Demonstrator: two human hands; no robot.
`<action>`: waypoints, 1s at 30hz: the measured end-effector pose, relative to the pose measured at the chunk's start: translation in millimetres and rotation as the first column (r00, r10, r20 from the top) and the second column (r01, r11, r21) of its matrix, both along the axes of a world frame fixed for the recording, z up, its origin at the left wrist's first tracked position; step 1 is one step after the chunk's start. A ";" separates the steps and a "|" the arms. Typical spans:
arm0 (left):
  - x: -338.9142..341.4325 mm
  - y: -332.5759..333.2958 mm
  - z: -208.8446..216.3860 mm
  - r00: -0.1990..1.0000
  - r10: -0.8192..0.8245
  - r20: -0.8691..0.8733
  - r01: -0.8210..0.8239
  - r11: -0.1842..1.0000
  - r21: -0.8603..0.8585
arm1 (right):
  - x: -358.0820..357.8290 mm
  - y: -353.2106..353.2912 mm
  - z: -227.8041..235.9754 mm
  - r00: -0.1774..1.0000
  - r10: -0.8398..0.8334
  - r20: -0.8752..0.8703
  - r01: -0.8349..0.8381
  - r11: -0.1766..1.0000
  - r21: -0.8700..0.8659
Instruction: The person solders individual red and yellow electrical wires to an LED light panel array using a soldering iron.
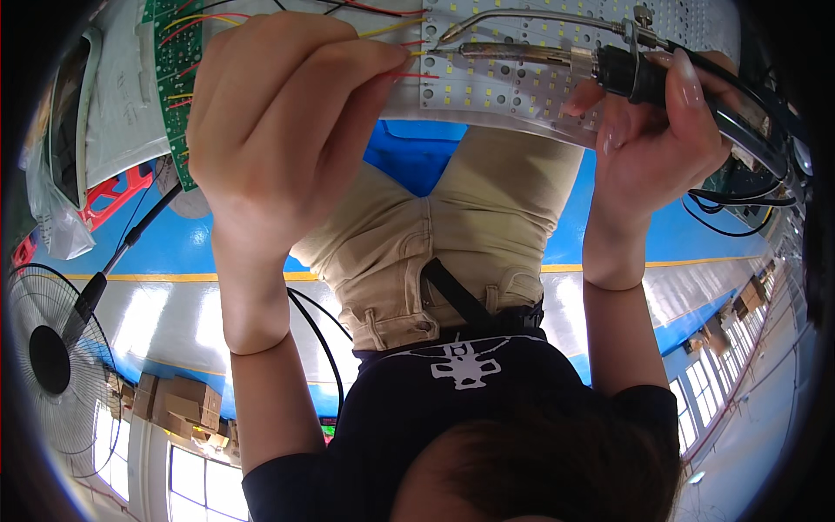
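My left hand (278, 122) pinches a thin yellow wire (419, 53) between thumb and forefinger, its end by the edge of a white LED board (500, 96). Close by, a red wire (417, 76) pokes out past my fingers. In my right hand (665, 143) is a soldering iron (531, 55), lying nearly level with its tip pointing left at the wire's end. A bent metal feed tube (522, 16) is clamped above the iron and ends just over the tip. Whether the tip touches the wire, I cannot tell.
Left of my left hand stands a green circuit board strip (174, 130) with several red and yellow wires. Black cables (748, 196) hang at the right. A fan (52, 357), a red plastic stool (117, 193) and cardboard boxes (196, 402) are on the left.
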State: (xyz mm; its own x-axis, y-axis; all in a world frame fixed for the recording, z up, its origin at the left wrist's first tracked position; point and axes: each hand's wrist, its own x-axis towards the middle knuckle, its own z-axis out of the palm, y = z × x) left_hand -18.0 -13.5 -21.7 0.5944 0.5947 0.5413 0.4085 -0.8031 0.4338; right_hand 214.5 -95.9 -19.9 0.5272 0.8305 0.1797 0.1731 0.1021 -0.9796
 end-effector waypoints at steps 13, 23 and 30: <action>-6.4 5.9 -4.1 0.999 -0.052 -0.001 0.052 0.999 0.015 | -5.3 1.3 1.1 0.990 -0.046 0.136 0.050 0.998 -0.025; -11.0 5.9 -9.5 0.994 -0.098 0.054 0.098 0.995 0.012 | 6.3 -3.3 -4.1 0.996 -0.082 -0.032 0.081 0.996 -0.042; -22.4 0.1 -8.4 0.998 -0.063 -0.015 0.064 0.986 0.155 | 2.9 -0.8 -8.4 0.993 -0.060 0.098 0.061 0.998 -0.013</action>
State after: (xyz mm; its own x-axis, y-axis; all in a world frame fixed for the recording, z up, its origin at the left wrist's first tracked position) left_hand -40.4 -13.4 -30.1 0.6341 0.4651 0.6177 0.3585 -0.8847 0.2982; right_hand 217.4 -96.7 -28.3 0.5571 0.8009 0.2196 0.2733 0.0729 -0.9592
